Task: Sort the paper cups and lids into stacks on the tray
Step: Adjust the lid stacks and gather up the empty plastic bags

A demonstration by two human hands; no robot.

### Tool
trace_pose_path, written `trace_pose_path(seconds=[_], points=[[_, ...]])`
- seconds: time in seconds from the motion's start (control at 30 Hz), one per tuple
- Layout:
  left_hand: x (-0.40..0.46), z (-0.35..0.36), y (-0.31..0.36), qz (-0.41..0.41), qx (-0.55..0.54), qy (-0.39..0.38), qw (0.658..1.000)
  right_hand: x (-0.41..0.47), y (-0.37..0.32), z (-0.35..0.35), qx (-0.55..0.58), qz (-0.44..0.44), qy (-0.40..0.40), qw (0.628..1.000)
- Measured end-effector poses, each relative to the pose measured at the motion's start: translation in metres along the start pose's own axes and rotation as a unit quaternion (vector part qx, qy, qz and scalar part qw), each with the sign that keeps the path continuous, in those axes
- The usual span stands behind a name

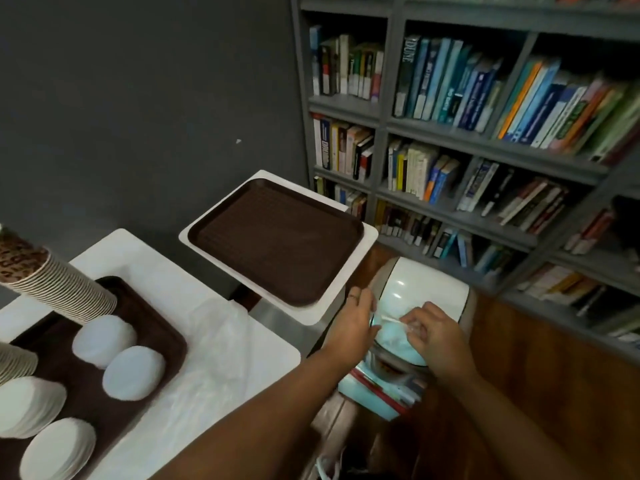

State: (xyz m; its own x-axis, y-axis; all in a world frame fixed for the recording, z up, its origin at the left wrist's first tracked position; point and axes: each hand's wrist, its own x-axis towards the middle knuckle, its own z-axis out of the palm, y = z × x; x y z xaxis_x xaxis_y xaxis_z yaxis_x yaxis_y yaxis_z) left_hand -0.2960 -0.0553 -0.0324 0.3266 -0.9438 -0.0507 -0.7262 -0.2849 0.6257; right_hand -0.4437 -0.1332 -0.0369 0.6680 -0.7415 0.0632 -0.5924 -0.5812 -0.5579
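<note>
Paper cups in a tall nested brown-printed stack and white plastic lid stacks sat on the brown tray on the white counter, judged light, crushable, best gripped around the sides; left hand loosely open, right hand fingers pinching a thin clear wrapper over the pale bin.

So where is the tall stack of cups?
The tall stack of cups is at the far left of the head view, leaning over the back of the near brown tray, just behind the piles of white lids.
</note>
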Motion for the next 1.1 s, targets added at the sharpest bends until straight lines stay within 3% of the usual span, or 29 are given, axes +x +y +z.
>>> trace_pose_path(seconds=[0.3, 0.53, 0.7, 0.83, 1.1], points=[[0.007, 0.042, -0.004, 0.010, 0.039, -0.106, 0.994, 0.007, 0.023, 0.025, -0.069, 0.051, -0.043, 0.995], [0.010, 0.055, -0.001, -0.016, 0.044, -0.167, 0.985, 0.015, 0.052, 0.043, -0.167, 0.019, -0.165, 0.972], [0.010, 0.056, 0.001, -0.022, 0.023, -0.188, 0.982, 0.018, 0.043, 0.044, -0.094, 0.107, -0.191, 0.971], [0.005, 0.046, -0.003, -0.027, 0.009, -0.145, 0.989, 0.020, 0.028, 0.037, -0.041, 0.123, -0.125, 0.984], [-0.031, -0.008, -0.032, -0.077, -0.018, 0.059, 0.995, 0.035, -0.045, 0.046, 0.004, 0.005, -0.109, 0.994]])
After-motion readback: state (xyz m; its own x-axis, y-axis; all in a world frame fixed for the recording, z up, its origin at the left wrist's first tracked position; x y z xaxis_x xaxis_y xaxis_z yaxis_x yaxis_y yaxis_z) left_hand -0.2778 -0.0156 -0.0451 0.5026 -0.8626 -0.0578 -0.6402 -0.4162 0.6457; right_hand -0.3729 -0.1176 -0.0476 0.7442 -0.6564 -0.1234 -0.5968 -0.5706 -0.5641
